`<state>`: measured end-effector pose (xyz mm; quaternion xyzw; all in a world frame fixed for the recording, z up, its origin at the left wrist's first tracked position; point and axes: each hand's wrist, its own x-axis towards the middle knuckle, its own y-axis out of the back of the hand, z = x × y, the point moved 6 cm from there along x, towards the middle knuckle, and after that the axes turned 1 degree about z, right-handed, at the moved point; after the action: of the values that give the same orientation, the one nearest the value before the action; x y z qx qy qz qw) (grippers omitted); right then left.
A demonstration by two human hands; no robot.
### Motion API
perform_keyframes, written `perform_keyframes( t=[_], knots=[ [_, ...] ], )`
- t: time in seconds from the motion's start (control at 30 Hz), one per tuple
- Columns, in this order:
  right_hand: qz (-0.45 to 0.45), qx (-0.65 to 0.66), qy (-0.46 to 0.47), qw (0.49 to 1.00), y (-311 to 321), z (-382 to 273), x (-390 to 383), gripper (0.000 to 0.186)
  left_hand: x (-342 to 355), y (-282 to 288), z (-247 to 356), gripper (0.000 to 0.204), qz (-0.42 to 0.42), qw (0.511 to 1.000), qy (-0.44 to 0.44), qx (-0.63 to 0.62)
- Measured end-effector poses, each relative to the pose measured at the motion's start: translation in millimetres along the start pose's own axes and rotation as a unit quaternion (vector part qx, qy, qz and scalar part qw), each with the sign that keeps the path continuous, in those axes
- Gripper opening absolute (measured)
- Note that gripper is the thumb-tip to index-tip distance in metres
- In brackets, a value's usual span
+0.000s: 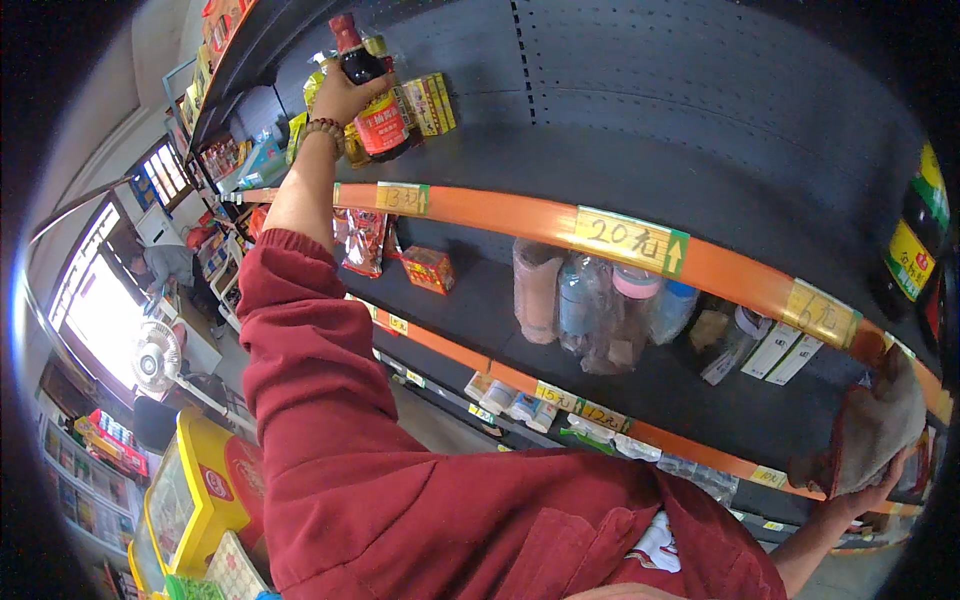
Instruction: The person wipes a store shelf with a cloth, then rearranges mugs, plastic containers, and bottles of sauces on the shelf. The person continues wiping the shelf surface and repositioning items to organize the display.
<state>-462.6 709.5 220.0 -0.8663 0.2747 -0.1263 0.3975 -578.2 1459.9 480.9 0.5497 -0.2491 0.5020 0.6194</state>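
My left hand [342,100], reaching up to the top shelf, is closed around a dark glass bottle [384,134] with a red cap and red label. Behind it stand yellow-capped bottles [355,150] and yellow boxes [430,105]. Low at the right, my right hand [876,490] grips a grey-brown cloth [868,430] against the orange shelf edge [906,375]. Dark bottles with green and yellow labels [912,250] stand at the right end of the top shelf.
Lower shelves hold bagged plastic bottles [580,305], a small orange box [428,268] and white boxes [770,350]. At the left are a white fan [156,355] and a yellow container [195,480]. A person in grey [170,265] bends over in the background.
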Motion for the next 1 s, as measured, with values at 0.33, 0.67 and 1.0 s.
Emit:
perform_keyframes(
  t=[0.33,0.67,1.0],
  knots=[
    [0.018,-0.005,0.022,1.000,-13,5,-17,0.055,10,-18,-72,0.085,-0.020,0.997,0.071,0.035],
    [-0.043,0.010,-0.022,0.999,6,17,-19,0.063,29,-44,-106,0.080,-0.047,0.998,-0.013,-0.035],
    [-0.301,0.039,0.041,0.952,-19,5,-20,0.047,-16,7,78,0.063,0.189,0.942,-0.211,0.181]
  ],
)
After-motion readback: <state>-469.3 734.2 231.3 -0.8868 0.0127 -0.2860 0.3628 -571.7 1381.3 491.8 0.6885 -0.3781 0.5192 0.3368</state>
